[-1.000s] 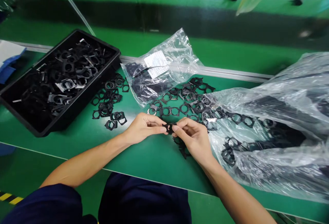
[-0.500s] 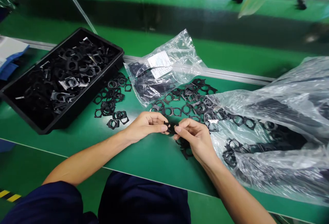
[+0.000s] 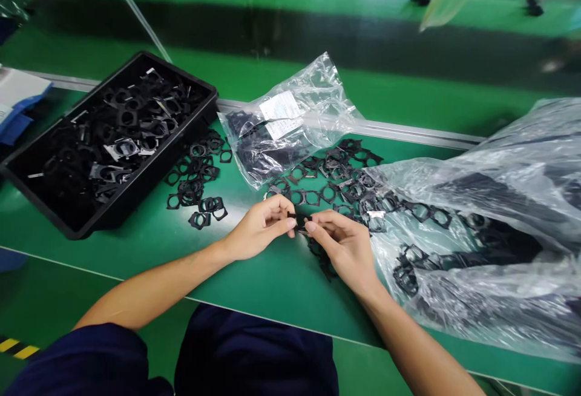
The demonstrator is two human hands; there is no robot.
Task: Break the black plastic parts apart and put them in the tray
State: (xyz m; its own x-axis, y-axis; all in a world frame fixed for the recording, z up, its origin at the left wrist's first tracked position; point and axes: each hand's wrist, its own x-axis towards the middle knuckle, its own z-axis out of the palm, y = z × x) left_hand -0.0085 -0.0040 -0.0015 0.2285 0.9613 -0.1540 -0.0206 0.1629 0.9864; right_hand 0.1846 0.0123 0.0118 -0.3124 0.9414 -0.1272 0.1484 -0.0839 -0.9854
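green bench top (image 3: 258,284) | green back panel (image 3: 204,75), metal rail (image 3: 422,134) along its foot | green floor (image 3: 59,305), yellow-black tape (image 3: 18,347)

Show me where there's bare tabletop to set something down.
Green tabletop is bare between left forearm, front edge and the parts beside the right hand; also between black tray and left forearm. Crowded: beyond left hand and right hand, by loose black parts and a labelled bag; on the right, by the large plastic bag.

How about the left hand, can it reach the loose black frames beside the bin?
Probably yes: the left hand is close to the loose black frames, and nothing seems to stand between them. It shares hold of a small black part with the right hand, so may need to let go first.
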